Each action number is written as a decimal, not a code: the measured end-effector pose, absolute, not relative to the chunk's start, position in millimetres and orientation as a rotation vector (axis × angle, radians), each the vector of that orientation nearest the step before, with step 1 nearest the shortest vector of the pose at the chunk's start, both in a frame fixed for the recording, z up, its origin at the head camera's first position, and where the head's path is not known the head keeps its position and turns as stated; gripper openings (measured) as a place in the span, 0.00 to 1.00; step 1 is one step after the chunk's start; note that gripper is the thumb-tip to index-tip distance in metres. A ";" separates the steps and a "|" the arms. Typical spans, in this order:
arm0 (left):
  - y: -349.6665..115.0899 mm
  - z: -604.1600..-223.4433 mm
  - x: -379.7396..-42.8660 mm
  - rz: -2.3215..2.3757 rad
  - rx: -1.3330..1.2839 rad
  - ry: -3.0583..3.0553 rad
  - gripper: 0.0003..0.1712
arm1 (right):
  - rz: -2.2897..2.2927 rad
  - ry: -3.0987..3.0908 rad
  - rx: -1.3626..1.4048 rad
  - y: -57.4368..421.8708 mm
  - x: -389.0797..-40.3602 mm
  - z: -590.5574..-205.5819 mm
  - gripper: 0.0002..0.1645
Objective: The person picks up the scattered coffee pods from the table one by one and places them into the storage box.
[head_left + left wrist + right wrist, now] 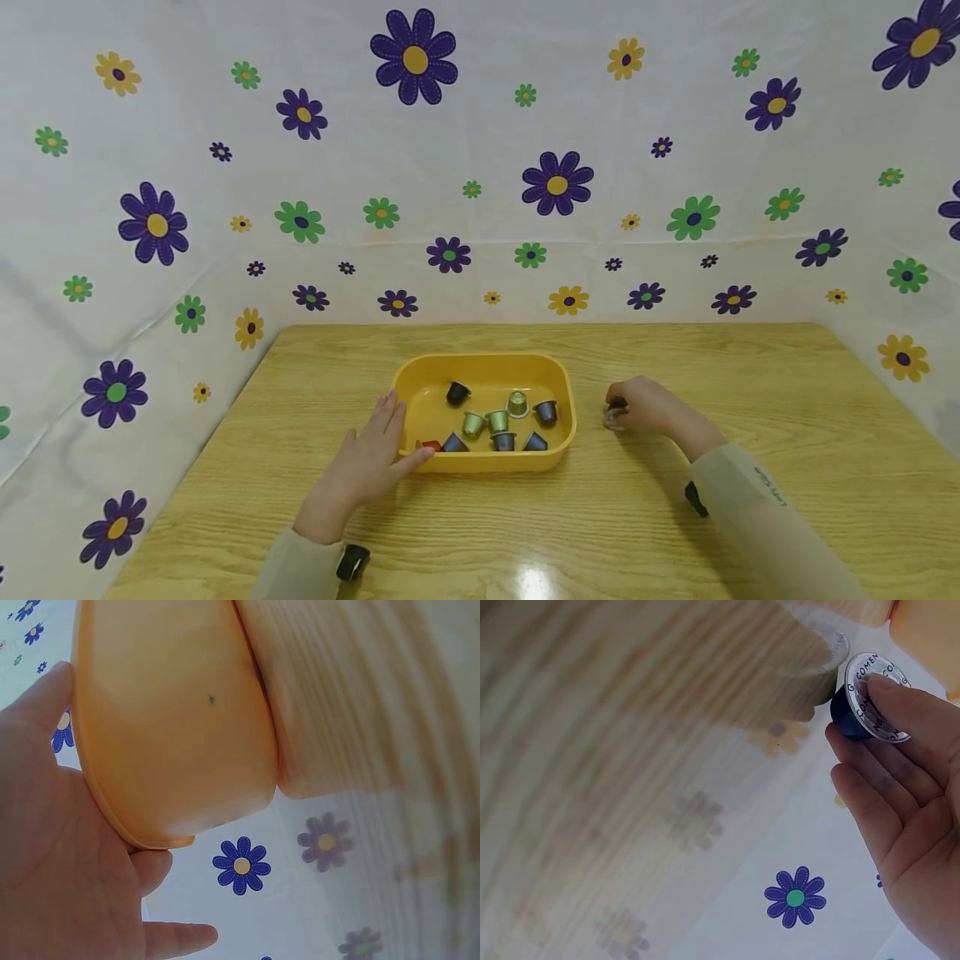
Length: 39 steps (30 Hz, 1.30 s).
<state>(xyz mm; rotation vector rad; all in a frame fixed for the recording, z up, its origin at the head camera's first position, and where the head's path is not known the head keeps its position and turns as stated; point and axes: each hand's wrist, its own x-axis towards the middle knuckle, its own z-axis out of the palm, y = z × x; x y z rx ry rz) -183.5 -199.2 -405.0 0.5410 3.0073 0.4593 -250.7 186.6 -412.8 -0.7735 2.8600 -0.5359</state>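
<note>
A yellow plastic bin (483, 462) stands on the table with several coffee capsules in it: a black one (457, 393), green ones (473, 425), dark blue-grey ones (546, 412) and a red one (430, 446). My left hand (366, 461) rests on the bin's left end, its fingers along the rim and its thumb over the front corner. To the right of the bin, low over the table, my right hand (651, 407) pinches a dark blue coffee capsule (846, 716). The capsule's silver printed lid faces the thumb in the right wrist view.
The wooden table (525, 533) runs back to a white flowered cloth (480, 158) behind and at both sides. A black strap piece (352, 562) shows at the left wrist, another (696, 499) at the right.
</note>
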 end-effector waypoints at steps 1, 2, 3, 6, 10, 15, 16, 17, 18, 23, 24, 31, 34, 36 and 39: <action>-200.3 -408.3 -185.2 0.458 0.539 3.014 0.52 | -0.534 2.861 -0.777 186.5 -250.4 -412.4 0.07; -200.4 -408.5 -185.4 0.459 0.539 3.014 0.52 | -0.533 2.862 -0.785 186.3 -249.8 -411.8 0.08; -200.6 -408.9 -185.8 0.458 0.540 3.014 0.53 | -0.533 2.865 -0.789 186.1 -249.2 -411.3 0.08; -201.0 -410.3 -186.7 0.455 0.541 3.018 0.53 | -0.546 2.875 -0.804 185.2 -247.4 -409.4 0.08; -200.3 -408.0 -185.5 0.452 0.546 3.013 0.53 | -0.572 2.892 -0.813 183.3 -244.4 -406.5 0.09; -199.6 -407.3 -184.9 0.451 0.546 3.007 0.52 | -0.613 2.915 -0.809 180.6 -239.2 -404.8 0.11; -199.4 -407.1 -184.8 0.453 0.546 3.007 0.52 | -0.628 2.921 -0.800 180.3 -238.0 -404.6 0.11; -199.3 -407.1 -184.8 0.455 0.545 3.006 0.52 | -0.645 2.926 -0.803 180.1 -236.9 -404.4 0.11; -199.2 -407.2 -184.8 0.454 0.543 3.005 0.51 | -0.664 2.934 -0.801 179.9 -235.9 -403.9 0.12; -199.6 -408.2 -185.2 0.450 0.533 3.004 0.52 | -0.803 2.965 -0.803 181.4 -229.9 -398.2 0.13; -199.7 -408.0 -185.2 0.449 0.531 3.004 0.52 | -0.828 2.971 -0.801 181.9 -228.7 -396.7 0.13; -199.9 -407.0 -184.8 0.455 0.533 3.011 0.51 | -0.887 2.989 -0.769 182.1 -222.1 -387.0 0.15; -199.8 -406.5 -184.5 0.461 0.531 3.009 0.50 | -0.909 2.989 -0.755 179.3 -220.8 -384.0 0.15; -199.8 -406.2 -184.4 0.462 0.530 3.006 0.50 | -0.920 2.992 -0.763 176.5 -220.3 -382.2 0.16; -199.4 -405.4 -183.8 0.462 0.531 3.000 0.50 | -0.925 2.991 -0.797 171.4 -220.3 -379.8 0.15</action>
